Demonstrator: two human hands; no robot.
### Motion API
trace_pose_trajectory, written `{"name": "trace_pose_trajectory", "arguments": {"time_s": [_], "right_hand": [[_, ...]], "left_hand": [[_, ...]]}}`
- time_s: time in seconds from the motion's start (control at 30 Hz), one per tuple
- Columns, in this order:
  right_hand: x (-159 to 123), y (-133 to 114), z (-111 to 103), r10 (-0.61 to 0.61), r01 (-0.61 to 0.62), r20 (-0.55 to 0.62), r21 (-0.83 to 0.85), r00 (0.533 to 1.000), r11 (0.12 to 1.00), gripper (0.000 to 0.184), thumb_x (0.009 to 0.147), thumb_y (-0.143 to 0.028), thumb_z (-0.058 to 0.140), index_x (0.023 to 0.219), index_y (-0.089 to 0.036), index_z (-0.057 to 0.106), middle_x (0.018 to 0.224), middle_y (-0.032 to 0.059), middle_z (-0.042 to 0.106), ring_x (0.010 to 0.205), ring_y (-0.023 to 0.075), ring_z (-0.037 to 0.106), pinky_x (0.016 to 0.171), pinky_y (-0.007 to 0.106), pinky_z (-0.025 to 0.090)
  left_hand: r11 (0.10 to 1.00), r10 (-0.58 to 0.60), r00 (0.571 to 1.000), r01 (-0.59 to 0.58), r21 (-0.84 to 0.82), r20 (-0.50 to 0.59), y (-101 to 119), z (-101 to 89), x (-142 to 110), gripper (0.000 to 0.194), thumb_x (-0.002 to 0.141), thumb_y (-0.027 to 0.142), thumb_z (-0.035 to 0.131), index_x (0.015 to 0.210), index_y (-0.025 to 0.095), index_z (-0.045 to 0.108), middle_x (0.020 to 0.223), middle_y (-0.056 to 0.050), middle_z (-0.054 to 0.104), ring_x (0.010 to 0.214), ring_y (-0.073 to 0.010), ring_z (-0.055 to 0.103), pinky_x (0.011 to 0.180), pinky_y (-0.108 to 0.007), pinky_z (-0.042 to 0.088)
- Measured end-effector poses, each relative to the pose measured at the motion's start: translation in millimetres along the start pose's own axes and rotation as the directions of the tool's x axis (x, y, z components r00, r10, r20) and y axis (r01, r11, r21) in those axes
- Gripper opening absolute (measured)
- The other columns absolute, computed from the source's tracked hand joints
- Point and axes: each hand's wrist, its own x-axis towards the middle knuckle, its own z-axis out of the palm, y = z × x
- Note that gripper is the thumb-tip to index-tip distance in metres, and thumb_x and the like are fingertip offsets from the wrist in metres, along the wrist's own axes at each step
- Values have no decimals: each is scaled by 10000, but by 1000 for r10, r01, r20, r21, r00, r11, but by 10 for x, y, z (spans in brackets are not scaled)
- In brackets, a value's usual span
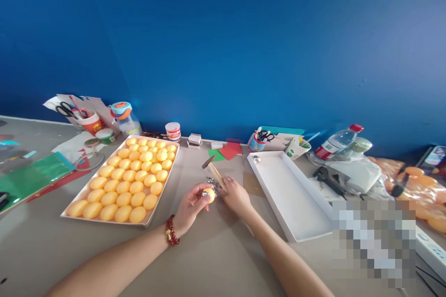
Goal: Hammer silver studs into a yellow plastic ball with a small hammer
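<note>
My left hand [192,205] is closed around an orange table tennis ball [210,194], whose near side has shiny silver pieces on it, perhaps thumbtacks. In my right hand [234,195] is a hammer [218,177], gripped by its wooden handle, with the head pointing up and left above the table. A small heap of silver pieces [211,181] lies just beyond both hands, partly hidden by them. To the left, a shallow box [148,220] holds rows of plain orange balls [123,187]. On the right, a white tray [296,199] has one silver-covered ball [256,159] in its far left corner.
Along the blue wall stand a drink bottle [126,119], a red-and-white tub [173,131], a pen cup [257,144] and a clear plastic bottle [336,143]. Red paper [230,151] lies beyond the hammer. A glue gun [327,180] and bagged balls [418,190] are far right.
</note>
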Motion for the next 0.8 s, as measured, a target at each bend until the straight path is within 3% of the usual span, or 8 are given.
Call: {"name": "trace_pose_trajectory", "arguments": {"time_s": [0.23,0.43,0.8], "right_hand": [[30,45,-26,-10,10,0,47,1000,999,166,834,-130,496,969,-194,569,1102,70,634,994,202,602,734,250,378],[37,56,-35,-36,37,-7,76,999,996,144,851,-150,486,968,-196,556,1103,65,617,1007,192,584,778,248,380],[25,-16,-45,-38,37,14,40,999,998,83,894,-225,505,939,-201,571,1073,54,611,909,182,608,664,248,348]], "left_hand": [[1000,1,999,-2,-21,-47,-45,-18,10,324,841,369,637,1093,166,623,900,-57,687,612,-116,545,675,-290,480],[1000,-3,999,2,-17,-38,-39,-16,10,317,851,359,629,1096,159,620,903,-60,680,614,-115,543,678,-293,479],[1000,-20,998,20,-7,-52,-32,-18,13,323,827,374,650,1078,171,645,864,-45,687,607,-116,554,668,-285,482]]}}
